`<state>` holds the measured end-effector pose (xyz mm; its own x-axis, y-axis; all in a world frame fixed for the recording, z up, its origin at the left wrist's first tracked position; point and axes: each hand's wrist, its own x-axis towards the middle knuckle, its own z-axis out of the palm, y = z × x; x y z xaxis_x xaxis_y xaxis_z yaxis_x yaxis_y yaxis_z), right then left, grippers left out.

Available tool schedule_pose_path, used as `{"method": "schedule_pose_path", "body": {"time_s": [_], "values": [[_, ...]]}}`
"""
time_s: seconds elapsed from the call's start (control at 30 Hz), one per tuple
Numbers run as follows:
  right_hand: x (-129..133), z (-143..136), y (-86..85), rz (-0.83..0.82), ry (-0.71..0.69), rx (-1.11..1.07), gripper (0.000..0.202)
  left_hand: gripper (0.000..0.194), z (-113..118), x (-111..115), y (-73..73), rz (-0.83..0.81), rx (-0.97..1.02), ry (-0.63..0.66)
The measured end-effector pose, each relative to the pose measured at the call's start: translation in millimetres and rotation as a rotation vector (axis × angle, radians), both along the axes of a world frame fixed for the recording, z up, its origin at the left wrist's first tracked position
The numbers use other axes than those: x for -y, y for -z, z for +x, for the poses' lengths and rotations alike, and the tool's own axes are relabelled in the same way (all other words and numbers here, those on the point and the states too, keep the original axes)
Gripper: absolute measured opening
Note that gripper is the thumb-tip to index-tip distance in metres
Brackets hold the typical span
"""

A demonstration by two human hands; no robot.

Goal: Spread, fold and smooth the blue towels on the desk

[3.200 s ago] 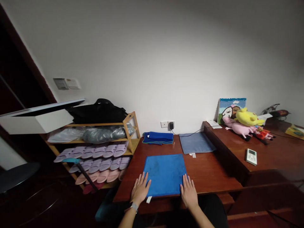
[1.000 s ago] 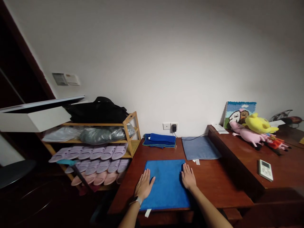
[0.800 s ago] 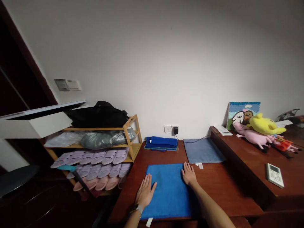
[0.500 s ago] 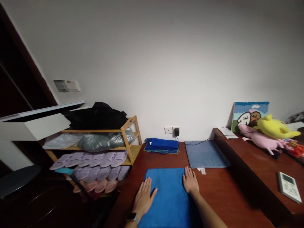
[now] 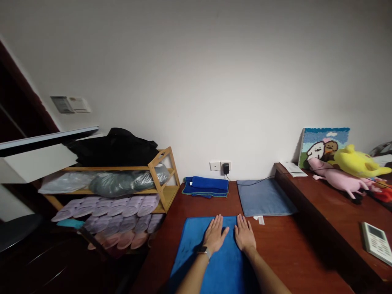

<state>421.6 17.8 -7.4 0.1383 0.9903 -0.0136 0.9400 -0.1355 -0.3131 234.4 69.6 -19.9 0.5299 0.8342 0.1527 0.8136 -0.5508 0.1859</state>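
A bright blue cloth (image 5: 226,261) lies spread on the reddish-brown table (image 5: 284,249). My left hand (image 5: 215,234), with a watch on the wrist, rests flat on the cloth's upper middle, fingers stretched out. Flat at the cloth's upper right corner lies my right hand (image 5: 245,234), its fingers pointing at the wall. Neither hand grips anything. Behind them is a folded dark blue cloth (image 5: 210,186) with a green edge. A grey-blue cloth (image 5: 265,199) with a white tag lies to the right of it.
Left of the table stands a wooden rack (image 5: 165,196) with slippers (image 5: 128,206) and a black bag (image 5: 116,149). On the raised surface at right are a pink plush toy (image 5: 337,179), a yellow one (image 5: 357,162) and a white remote-like device (image 5: 377,243). A cable runs from the wall plug (image 5: 226,168).
My left hand has moved right and away from me, from the cloth's left edge to its upper middle, near my right hand. My right hand has stayed about where it was.
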Motion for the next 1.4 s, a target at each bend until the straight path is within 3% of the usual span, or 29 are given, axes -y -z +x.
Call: {"method": "schedule_pose_path", "body": {"time_s": [0.2, 0.3, 0.57, 0.77, 0.87, 1.03, 1.1, 1.17, 1.23, 1.4], "values": [[1, -1, -6.8, -0.024, 0.02, -0.017, 0.067, 0.082, -90, -15, -8.4, -0.045, -0.029, -0.202], [3, -1, -12.4, -0.04, 0.017, -0.003, 0.068, 0.087, -118, -18, -9.5, -0.036, -0.042, -0.262], [4, 0, -13.8, -0.05, 0.016, 0.018, 0.068, 0.089, -128, -20, -8.2, -0.041, -0.041, -0.326], [2, 0, -9.9, -0.035, 0.019, 0.007, 0.068, 0.086, -148, -25, -13.1, -0.015, -0.044, -0.443], [1, 0, -8.2, -0.031, 0.02, -0.003, 0.068, 0.082, -125, -16, -20.2, 0.069, -0.014, -0.387], [2, 0, -7.5, -0.027, 0.008, 0.002, 0.068, 0.073, -14, 18, -17.0, 0.068, 0.027, 0.03], [2, 1, -7.5, -0.027, -0.005, 0.009, 0.067, 0.074, 20, 28, -11.7, 0.041, 0.022, 0.086], [2, 1, -8.1, -0.028, -0.007, 0.012, 0.067, 0.076, 29, 30, -8.0, 0.013, 0.015, 0.045], [2, 1, -9.0, -0.031, 0.003, 0.007, 0.067, 0.078, 10, 26, -6.5, -0.005, 0.007, -0.054], [3, 0, -10.5, -0.041, 0.01, 0.004, 0.068, 0.085, -97, 14, -1.9, -0.011, -0.026, -0.308]]}}
